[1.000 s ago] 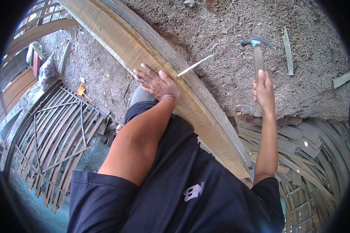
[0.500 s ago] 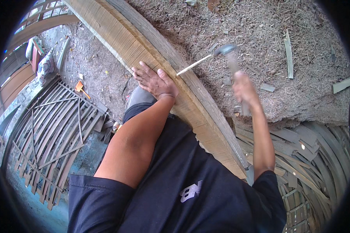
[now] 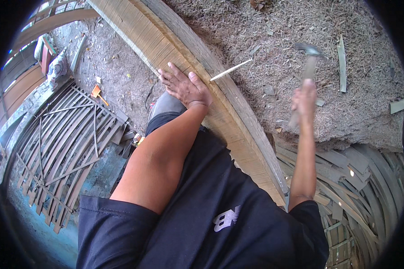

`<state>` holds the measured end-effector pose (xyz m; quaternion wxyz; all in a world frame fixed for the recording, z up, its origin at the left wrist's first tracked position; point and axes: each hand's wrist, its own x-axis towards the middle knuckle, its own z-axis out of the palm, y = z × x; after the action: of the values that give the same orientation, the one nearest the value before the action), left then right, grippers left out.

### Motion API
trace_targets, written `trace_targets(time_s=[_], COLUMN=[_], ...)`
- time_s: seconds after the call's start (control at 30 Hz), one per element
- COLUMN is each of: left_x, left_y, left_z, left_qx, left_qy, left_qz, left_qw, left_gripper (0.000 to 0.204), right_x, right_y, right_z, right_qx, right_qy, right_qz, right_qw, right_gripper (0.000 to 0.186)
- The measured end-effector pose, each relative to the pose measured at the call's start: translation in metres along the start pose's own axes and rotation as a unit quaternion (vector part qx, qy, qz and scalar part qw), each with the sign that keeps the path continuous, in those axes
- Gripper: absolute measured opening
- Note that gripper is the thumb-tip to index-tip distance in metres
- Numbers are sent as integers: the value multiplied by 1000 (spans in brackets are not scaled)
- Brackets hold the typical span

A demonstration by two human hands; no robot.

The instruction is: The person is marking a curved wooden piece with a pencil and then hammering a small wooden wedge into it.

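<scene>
A long, curved wooden beam runs slantwise in front of me, its flat face sawn and its far edge rough and grey. My left hand lies flat on that face with fingers spread. Just right of it, a thin pale wooden peg sticks out of the beam toward the right. Gripped by its handle in my right hand is a hammer, slightly blurred by motion. Its dark metal head is apart from the peg, to the right of the peg's outer end.
Wood shavings cover the ground beyond the beam. A slatted wooden frame lies at the left, near a small orange tool. Curved wooden strips are piled at the lower right. A wood offcut lies on the shavings.
The hammer has moved right, away from the peg's outer end, with my right hand around its handle. My left hand stays flat on the beam. The whole view has shifted slightly.
</scene>
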<state>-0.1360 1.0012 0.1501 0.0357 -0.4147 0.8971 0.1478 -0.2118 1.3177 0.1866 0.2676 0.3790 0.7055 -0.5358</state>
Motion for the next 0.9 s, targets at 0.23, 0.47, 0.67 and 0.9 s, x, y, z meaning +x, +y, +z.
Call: trace_targets(time_s=[0.23,0.47,0.67,0.9], left_x=[-1,0,0,1], left_y=[-2,-3,-3,-2], left_z=[4,4,3,3], left_qx=[2,21,17,21], left_qy=[17,14,4,5], left_qz=[0,9,6,9], left_qw=[1000,1000,1000,1000], left_gripper=[76,78,77,76], right_x=[10,11,-1,3], right_y=[11,10,-18,-20], right_z=[-10,14,18,13], right_qx=[-47,-8,-158,-148], right_qy=[-25,-81,-260,-103], right_qz=[5,19,64,22], right_qw=[999,997,950,983], right_gripper=[35,37,40,53])
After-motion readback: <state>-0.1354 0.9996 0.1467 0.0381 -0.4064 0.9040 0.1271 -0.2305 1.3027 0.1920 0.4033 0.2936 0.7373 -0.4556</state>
